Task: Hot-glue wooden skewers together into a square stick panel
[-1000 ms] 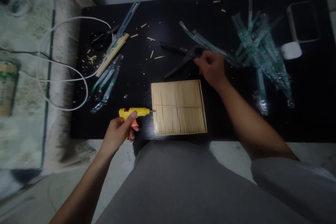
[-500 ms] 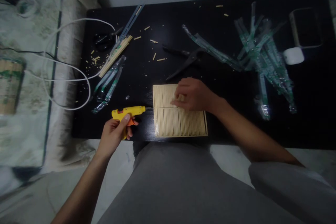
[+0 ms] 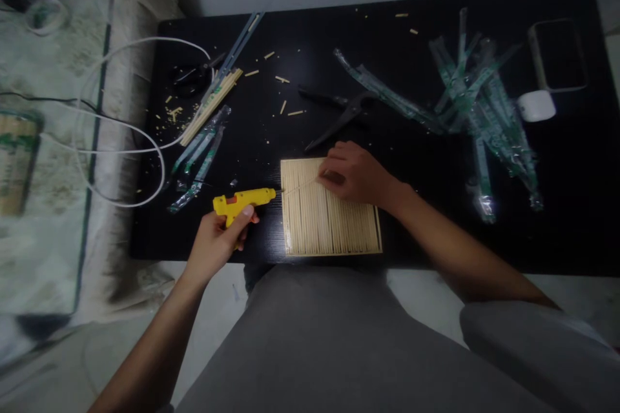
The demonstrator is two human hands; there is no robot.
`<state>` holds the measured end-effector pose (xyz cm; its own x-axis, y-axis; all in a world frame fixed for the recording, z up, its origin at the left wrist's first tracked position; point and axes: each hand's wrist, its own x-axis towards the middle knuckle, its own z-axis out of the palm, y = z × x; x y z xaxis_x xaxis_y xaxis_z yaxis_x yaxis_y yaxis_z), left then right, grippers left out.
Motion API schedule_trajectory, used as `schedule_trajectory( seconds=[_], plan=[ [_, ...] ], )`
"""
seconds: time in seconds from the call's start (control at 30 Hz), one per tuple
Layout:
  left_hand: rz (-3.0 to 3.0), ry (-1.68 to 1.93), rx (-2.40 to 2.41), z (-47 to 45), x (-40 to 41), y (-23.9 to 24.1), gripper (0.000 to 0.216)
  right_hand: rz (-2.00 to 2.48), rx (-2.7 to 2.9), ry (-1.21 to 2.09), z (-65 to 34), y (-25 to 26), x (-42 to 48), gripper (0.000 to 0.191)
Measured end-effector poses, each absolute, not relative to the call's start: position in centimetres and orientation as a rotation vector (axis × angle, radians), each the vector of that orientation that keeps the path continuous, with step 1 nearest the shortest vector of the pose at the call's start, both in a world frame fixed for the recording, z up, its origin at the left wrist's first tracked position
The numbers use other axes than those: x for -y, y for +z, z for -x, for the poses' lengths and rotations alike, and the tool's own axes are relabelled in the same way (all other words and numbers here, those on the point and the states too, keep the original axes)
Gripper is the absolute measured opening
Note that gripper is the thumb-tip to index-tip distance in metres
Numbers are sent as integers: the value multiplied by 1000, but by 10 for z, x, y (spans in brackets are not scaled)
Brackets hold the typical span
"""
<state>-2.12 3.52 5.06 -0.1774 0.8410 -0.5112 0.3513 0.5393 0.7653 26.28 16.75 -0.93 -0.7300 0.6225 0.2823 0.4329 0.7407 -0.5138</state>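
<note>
My left hand [image 3: 217, 240] grips a yellow glue gun [image 3: 242, 201] at the near edge of the black table [image 3: 339, 39], its nozzle pointing right at the left side of a square panel of wooden sticks [image 3: 334, 222]. My right hand [image 3: 356, 174] rests over the panel's top edge, pinching a thin wooden stick [image 3: 301, 186] that slants down-left toward the nozzle. Black pliers [image 3: 339, 113] lie just beyond the right hand.
A bundle of sticks and plastic wrappers [image 3: 206, 113] lies at the left, with a white cable [image 3: 121, 135] looping off the table. Several green wrappers [image 3: 479, 110] are strewn at the right beside a phone [image 3: 559, 55] and a small white box [image 3: 535, 105]. Stick offcuts dot the far side.
My right hand left the pliers, came down onto the panel and now holds a thin stick toward the glue gun's nozzle. The left hand shifted the gun slightly.
</note>
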Motion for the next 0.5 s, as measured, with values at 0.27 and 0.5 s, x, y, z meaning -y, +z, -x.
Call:
schedule_trajectory(
  seconds=[0.27,0.5],
  plan=[
    [-1033,613,-1818,19,-48,51,49,831,2539,539,-265,-7,-170,13],
    [-1042,637,-1797,23,-49,50,45,851,2626,493,-263,-7,-168,12]
  ],
)
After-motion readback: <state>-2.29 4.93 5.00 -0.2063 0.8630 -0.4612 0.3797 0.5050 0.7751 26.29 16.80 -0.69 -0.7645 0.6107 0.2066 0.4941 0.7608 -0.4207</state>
